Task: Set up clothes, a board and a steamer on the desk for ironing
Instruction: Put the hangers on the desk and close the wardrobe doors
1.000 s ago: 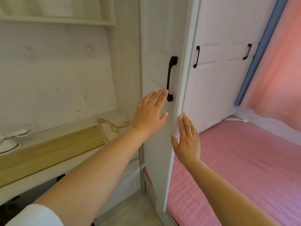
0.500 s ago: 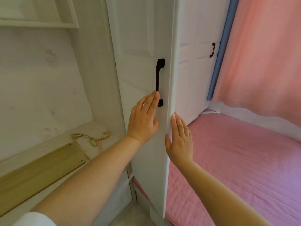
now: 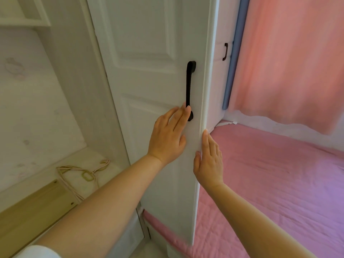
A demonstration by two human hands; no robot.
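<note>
1. Fingers [image 3: 178,116] of my left hand [image 3: 168,135] are straight and close together, flat on the face of the white wardrobe door [image 3: 149,81]; fingertips reach the lower end of the black door handle [image 3: 189,90], touching or just beside it, can't tell which. Nothing gripped.
2. My right hand [image 3: 209,161] is also flat, fingers straight and together, pointing up, laid along the free edge of the same door, just below and right of the left hand. Thumb sits on the door's front side. Holding nothing.
3. Door stands ajar, edge toward me; a second wardrobe door with a dark handle [image 3: 225,51] shows behind it, further right.
4. Task things: desk [image 3: 93,164] is lower left, beside the wardrobe. A light wooden board [image 3: 31,211] lies flat on it near the front edge. A pale cord [image 3: 78,174] lies looped on the desk just behind the board's right end. No clothes or steamer in view from here.
5. Pink bed cover [image 3: 279,183] fills the lower right, running under the door's bottom edge. Pink curtain [image 3: 288,62] hangs behind it, a blue strip [image 3: 232,62] between curtain and wardrobe.
6. White sleeve [image 3: 37,252] at my left arm, bottom left corner.
7. Shelf [image 3: 24,23] upper left above the desk.
</note>
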